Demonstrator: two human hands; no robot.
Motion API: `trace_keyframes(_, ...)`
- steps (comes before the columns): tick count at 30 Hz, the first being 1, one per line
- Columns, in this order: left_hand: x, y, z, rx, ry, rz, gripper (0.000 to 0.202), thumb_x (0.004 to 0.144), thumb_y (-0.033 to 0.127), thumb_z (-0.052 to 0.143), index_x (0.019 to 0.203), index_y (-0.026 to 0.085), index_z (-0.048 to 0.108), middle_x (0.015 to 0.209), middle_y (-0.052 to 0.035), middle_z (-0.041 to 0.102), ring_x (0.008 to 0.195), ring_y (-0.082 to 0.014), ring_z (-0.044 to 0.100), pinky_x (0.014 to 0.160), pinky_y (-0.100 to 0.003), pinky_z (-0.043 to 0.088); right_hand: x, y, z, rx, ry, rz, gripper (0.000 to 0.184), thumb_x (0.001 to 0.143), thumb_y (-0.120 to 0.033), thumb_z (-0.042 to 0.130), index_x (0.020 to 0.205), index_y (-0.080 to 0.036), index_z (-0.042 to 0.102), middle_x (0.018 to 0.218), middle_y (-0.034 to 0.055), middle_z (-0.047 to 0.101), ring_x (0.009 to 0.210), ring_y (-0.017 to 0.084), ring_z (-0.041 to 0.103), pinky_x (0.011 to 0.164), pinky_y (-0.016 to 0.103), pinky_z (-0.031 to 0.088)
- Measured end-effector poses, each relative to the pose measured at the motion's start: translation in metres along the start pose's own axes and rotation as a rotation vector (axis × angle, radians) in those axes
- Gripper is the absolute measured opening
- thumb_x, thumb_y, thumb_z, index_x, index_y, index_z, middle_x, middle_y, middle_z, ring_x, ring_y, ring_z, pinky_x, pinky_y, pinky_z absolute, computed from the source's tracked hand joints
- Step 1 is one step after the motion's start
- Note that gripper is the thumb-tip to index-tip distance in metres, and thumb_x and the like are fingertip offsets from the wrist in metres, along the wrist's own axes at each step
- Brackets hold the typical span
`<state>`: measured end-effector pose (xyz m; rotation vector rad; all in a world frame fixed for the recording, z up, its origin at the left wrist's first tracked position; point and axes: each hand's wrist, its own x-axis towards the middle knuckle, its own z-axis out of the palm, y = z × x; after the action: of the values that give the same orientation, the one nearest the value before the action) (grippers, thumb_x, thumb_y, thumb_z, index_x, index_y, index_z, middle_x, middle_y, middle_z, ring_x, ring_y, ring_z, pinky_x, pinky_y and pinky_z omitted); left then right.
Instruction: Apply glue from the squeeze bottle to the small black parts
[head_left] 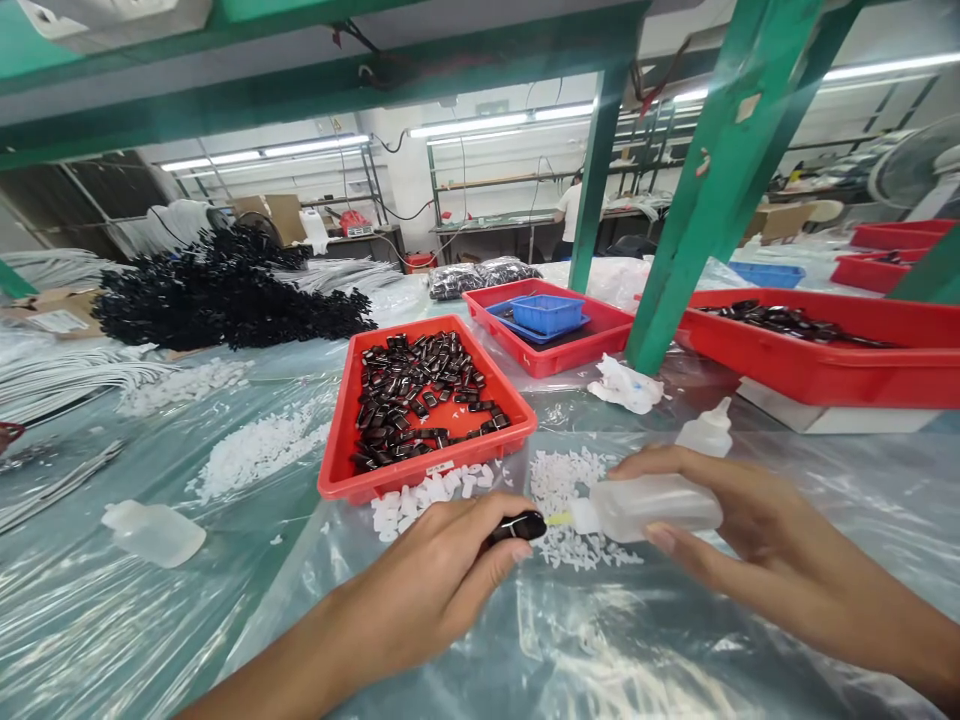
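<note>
My left hand (442, 575) pinches a small glossy black piece (517, 527) between thumb and fingers, low in the middle of the view. My right hand (742, 525) grips a small clear squeeze bottle (649, 505) lying sideways, its yellow nozzle tip touching the end of the black piece. Both hands hover over a heap of small white plastic bits (562, 490) on the plastic-covered table. Just behind, a red tray (337, 450) holds several more black pieces (420, 395).
A second squeeze bottle (154, 532) lies at the left, another bottle (706, 430) stands behind my right hand. More red trays (817, 375), a blue bin (547, 313), a green post (697, 200), black cable pile (225, 295), white bits (255, 450). A person stands far back.
</note>
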<state>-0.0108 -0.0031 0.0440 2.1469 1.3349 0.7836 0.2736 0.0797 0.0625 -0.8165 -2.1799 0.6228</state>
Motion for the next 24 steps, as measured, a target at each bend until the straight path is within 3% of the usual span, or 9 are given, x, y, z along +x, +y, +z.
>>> trace_keyframes(6,-0.001,-0.001,0.000,-0.005,-0.042,-0.018,0.034,0.117,0.042,0.045,0.136,0.025,0.066,0.118,-0.0078,0.082,0.102,-0.0285,0.077,0.089,-0.037,0.060,-0.001,0.001,-0.002,-0.023,0.008,-0.007,0.016,0.095,-0.045,0.076,0.109,-0.039,0.082,0.095,-0.0016,0.086,0.056,0.019,0.073,0.036,0.025,0.049)
trace_keyframes(15,0.000,-0.001,0.001,-0.009,-0.055,-0.009,0.032,0.117,0.042,0.045,0.134,0.024,0.065,0.113,-0.0066,0.081,0.099,-0.0265,0.076,0.089,-0.035,0.059,0.000,0.004,-0.001,-0.028,0.002,-0.046,0.016,0.098,-0.042,0.075,0.113,-0.040,0.079,0.100,-0.0031,0.086,0.073,0.022,0.081,0.051,0.027,0.061)
trace_keyframes(21,-0.001,-0.003,0.002,-0.005,-0.029,0.023,0.030,0.118,0.039,0.048,0.138,0.025,0.065,0.114,-0.0039,0.080,0.099,-0.0235,0.075,0.091,-0.032,0.060,-0.003,0.009,-0.001,-0.066,0.015,-0.099,0.016,0.097,-0.044,0.076,0.113,-0.042,0.078,0.097,-0.0063,0.085,0.070,0.020,0.079,0.049,0.026,0.059)
trace_keyframes(24,0.001,-0.003,0.001,-0.008,-0.027,0.056,0.029,0.118,0.037,0.049,0.135,0.023,0.067,0.116,-0.0062,0.081,0.098,-0.0235,0.076,0.089,-0.032,0.061,-0.006,0.013,-0.001,-0.076,0.004,-0.091,0.017,0.100,-0.046,0.073,0.116,-0.043,0.077,0.101,-0.0066,0.085,0.077,0.021,0.081,0.058,0.028,0.064)
